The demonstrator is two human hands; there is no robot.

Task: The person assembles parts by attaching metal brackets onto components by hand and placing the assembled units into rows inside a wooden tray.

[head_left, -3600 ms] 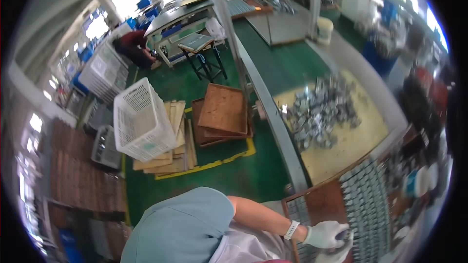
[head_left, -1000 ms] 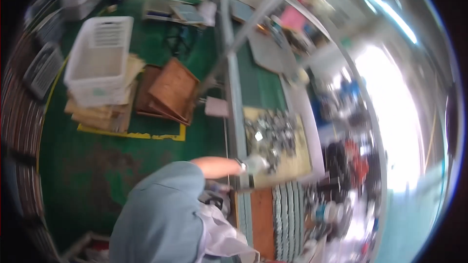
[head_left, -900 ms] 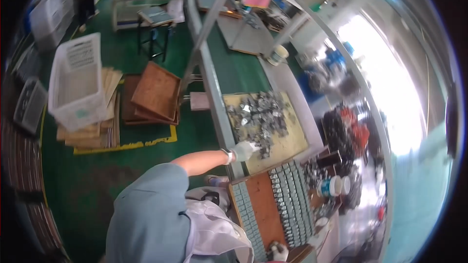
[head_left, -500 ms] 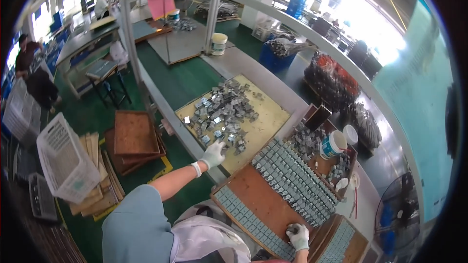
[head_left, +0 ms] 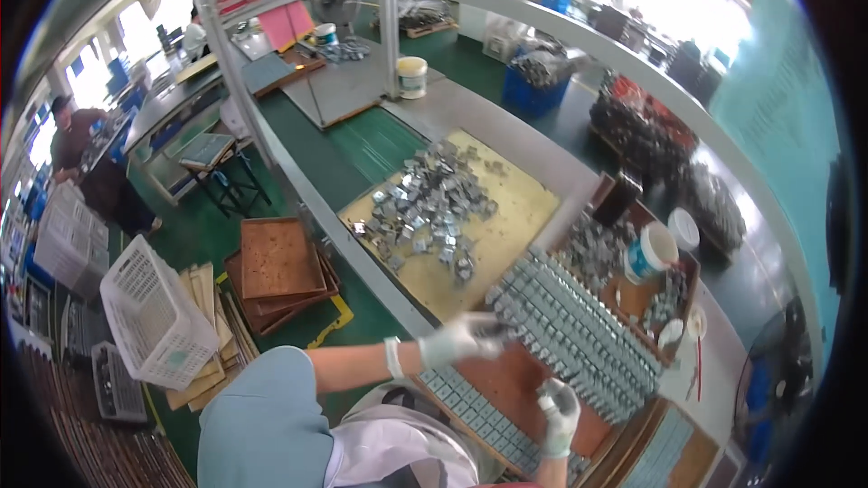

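Note:
My left hand (head_left: pixel 459 341), in a white glove, is over the reddish-brown wooden tray (head_left: pixel 500 378). A small dark metal piece, blurred by motion, shows at its closed fingertips. My right hand (head_left: pixel 560 417), also gloved, is raised over the tray's right part with its fingers curled together. What they hold, if anything, I cannot make out. Rows of small grey metal parts (head_left: pixel 579 339) stand packed along the tray's far side. Flatter parts (head_left: pixel 479 416) line its near side, with bare wood between. Beyond the tray, a loose heap of metal pieces (head_left: pixel 434 199) lies on a yellow board (head_left: pixel 511 239).
Right of the rows, a wooden box (head_left: pixel 692 285) holds loose metal parts and a white-and-blue tub (head_left: pixel 649 251). At left are stacked wooden trays (head_left: pixel 280 258) and a white plastic crate (head_left: pixel 155 312). A metal frame rail (head_left: pixel 312 208) runs alongside. A person (head_left: pixel 90 163) stands far left.
My left hand has moved from the heap's near edge to over the tray, bringing a small metal piece. My right hand has lifted off the tray's near rows. The view has shifted.

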